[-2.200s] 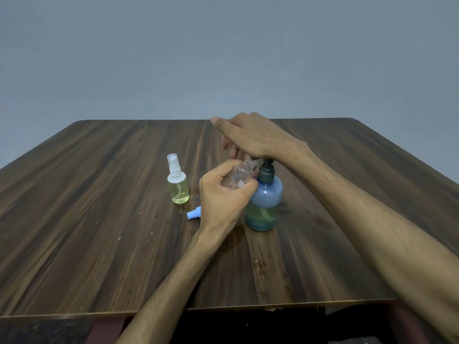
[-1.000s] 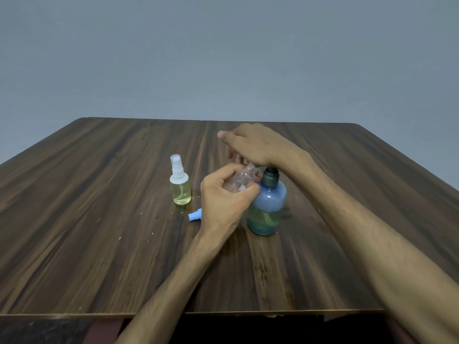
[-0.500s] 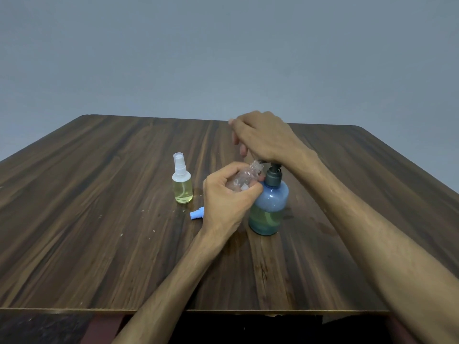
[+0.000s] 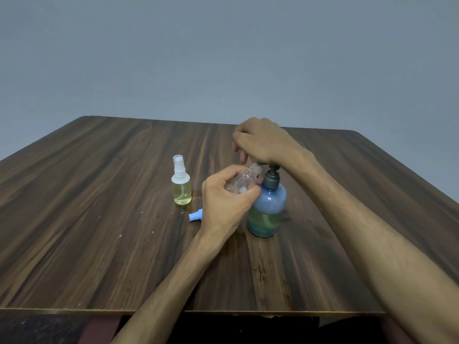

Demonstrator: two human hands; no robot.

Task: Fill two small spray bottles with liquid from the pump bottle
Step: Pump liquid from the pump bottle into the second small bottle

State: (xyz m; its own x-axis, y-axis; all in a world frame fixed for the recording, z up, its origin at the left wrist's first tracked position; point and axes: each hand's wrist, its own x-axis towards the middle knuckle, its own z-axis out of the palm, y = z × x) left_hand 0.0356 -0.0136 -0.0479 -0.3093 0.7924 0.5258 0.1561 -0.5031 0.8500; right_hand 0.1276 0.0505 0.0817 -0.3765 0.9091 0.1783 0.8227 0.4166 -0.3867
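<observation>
A dark wood-grain surface is carrying everything. The blue pump bottle is standing upright near its middle, partly filled with yellowish liquid. The right hand is lying over the pump head, fingers curled downward. The left hand is gripping a clear empty spray bottle, tilting its open neck toward the pump. To the left, a capped spray bottle of yellow liquid is standing upright, and a blue spray cap is lying just near it.
</observation>
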